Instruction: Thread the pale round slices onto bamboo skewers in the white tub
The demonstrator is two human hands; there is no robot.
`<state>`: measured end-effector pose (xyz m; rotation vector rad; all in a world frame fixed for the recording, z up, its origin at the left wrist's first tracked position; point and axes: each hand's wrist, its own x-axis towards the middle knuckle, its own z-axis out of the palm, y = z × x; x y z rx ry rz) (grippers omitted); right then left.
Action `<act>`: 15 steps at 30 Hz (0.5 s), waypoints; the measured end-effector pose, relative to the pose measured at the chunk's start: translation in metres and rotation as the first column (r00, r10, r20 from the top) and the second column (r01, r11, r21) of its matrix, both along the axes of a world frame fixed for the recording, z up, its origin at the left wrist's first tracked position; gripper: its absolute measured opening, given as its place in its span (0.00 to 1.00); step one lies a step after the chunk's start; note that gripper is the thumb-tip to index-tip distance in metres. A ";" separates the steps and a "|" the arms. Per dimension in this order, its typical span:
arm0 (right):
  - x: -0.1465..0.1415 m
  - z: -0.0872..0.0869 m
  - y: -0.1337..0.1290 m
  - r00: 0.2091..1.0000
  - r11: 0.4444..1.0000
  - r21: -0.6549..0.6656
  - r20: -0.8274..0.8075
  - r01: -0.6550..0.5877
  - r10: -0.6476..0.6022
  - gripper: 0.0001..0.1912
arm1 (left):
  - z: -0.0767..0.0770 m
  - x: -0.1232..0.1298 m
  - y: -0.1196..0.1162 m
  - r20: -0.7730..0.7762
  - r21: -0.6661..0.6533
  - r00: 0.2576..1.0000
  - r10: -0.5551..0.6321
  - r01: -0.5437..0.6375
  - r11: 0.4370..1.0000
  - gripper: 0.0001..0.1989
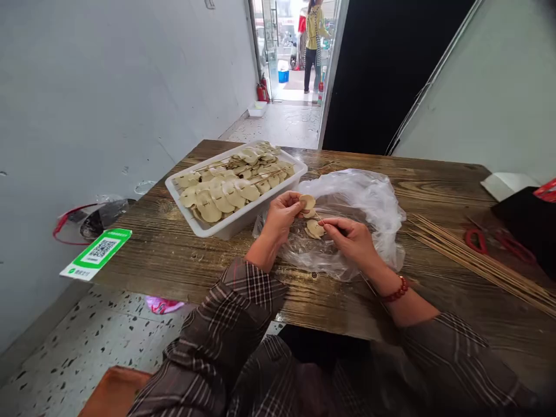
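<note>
Brown plaid sleeves (226,324) lay nearest; both nearly closed, the left hand (280,220) pinched flat, round beige slices (308,201), the right hand (356,243) a thin wooden stick (320,219) angled toward them.

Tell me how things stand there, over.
Left hand pinching pale round slices. Right hand gripping thin stick. Crumpled plastic bag spread beneath both; white tub of skewered slices alongside.

A small shop or food stall's indoor room opening onto a street: a payment-style QR code card (101,251) lies at the left edge of the wooden surface (174,263), red fire extinguishers (262,91) stand by the far glass door (270,52), and speckled stone flooring (65,341) runs beneath.
</note>
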<state>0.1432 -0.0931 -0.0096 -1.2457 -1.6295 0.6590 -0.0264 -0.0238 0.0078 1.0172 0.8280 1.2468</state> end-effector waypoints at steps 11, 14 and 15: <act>0.000 0.003 0.002 1.000 1.000 0.011 -0.005 -0.004 0.004 0.10 | 0.001 0.003 -0.003 -0.035 0.045 0.999 -0.021 0.022 0.999 0.15; 0.000 0.003 0.002 1.000 1.000 0.000 -0.003 0.001 -0.001 0.10 | 0.002 0.004 -0.004 -0.052 0.061 0.999 -0.013 0.017 0.998 0.14; 0.000 0.002 0.003 1.000 1.000 0.002 0.000 0.002 -0.002 0.10 | 0.003 0.004 -0.004 -0.061 0.069 0.998 -0.007 0.011 0.998 0.14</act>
